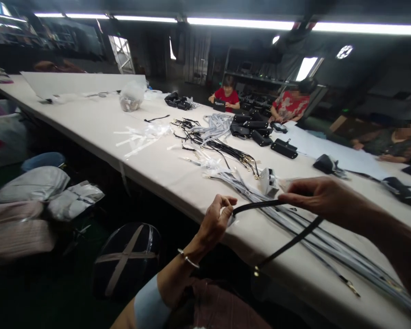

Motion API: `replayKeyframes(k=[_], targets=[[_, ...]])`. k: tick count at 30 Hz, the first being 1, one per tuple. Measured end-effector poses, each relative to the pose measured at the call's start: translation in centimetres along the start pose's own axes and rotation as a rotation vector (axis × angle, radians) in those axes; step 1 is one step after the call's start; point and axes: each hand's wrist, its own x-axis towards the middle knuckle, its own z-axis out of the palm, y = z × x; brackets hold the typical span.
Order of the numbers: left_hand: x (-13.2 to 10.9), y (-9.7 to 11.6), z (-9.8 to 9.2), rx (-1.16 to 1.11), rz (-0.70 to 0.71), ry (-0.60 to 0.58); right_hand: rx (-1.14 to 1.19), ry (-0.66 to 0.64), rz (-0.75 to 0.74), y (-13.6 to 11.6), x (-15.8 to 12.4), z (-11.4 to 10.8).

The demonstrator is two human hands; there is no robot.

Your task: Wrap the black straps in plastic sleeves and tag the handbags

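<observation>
Narrow black strap (pixel 256 206) is held approx. horizontal and taut btwn left hand (pixel 215 219) and right hand (pixel 320 196), w/ remainder slanted down-left to metal end fitting (pixel 256 273).

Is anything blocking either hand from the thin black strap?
Nothing visible: the left hand and right hand both pinch the thin black strap, stretched between them near the edge of the white table.

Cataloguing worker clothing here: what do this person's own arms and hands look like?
No gloves. The left hand has a thin silvery bracelet at the wrist and a pale blue short sleeve higher up. The right hand and forearm are bare; no sleeve shows.
</observation>
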Motion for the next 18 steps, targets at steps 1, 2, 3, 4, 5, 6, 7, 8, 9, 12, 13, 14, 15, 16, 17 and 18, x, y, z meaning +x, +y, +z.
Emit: replayKeyframes(k=[1, 2, 3, 4, 5, 6, 7, 8, 9, 12, 13, 14, 15, 16, 17, 18], targets=[[0.3, -0.2, -0.7, 0.081, -0.017, 0.015, -0.033, 0.011, 0.038, -0.3, 0.0, -0.7], [0.6, -0.4, -1.2, 0.145, -0.03, 0.011, -0.073, 0.011, 0.071, -0.7, 0.0, -1.2], [0.8, -0.4, -1.5, 0.187, -0.038, -0.011, -0.119, 0.01, 0.095, -1.3, 0.0, -1.3], [1.1, -0.2, -1.6, 0.195, -0.043, -0.045, -0.169, 0.024, 0.107, -2.1, 0.1, -1.2], [1.3, 0.1, -1.6, 0.172, -0.043, -0.087, -0.218, 0.035, 0.112, -3.1, 0.3, -0.8], [1.5, 0.5, -1.6, 0.126, -0.037, -0.128, -0.257, 0.041, 0.113, -4.2, 0.5, -0.1], [1.8, 1.0, -1.4, 0.07, -0.028, -0.163, -0.286, 0.043, 0.115, -5.3, 0.8, 0.7], [2.1, 1.6, -1.2, 0.008, -0.017, -0.201, -0.302, 0.037, 0.117, -6.3, 1.2, 1.5], [2.4, 2.2, -1.1, -0.051, -0.006, -0.242, -0.299, 0.023, 0.115, -7.2, 1.6, 2.3], [3.6, 3.2, -1.4, -0.159, 0.04, -0.332, -0.181, -0.047, 0.122, -8.5, 2.6, 3.5], [4.0, 3.2, -1.9, -0.173, 0.059, -0.338, -0.108, -0.08, 0.138, -8.3, 2.8, 3.5], [4.4, 3.0, -2.6, -0.172, 0.081, -0.325, -0.027, -0.113, 0.162, -7.9, 2.8, 3.1], [4.9, 2.5, -3.6, -0.158, 0.1, -0.297, 0.049, -0.135, 0.194, -7.2, 2.7, 2.6], [5.3, 1.8, -4.8, -0.137, 0.109, -0.267, 0.108, -0.143, 0.235, -6.2, 2.5, 1.8], [5.7, 0.8, -6.0, -0.115, 0.107, -0.238, 0.143, -0.127, 0.282, -5.2, 2.1, 0.9], [6.0, -0.3, -7.3, -0.092, 0.093, -0.211, 0.146, -0.086, 0.331, -4.1, 1.6, 0.0]])
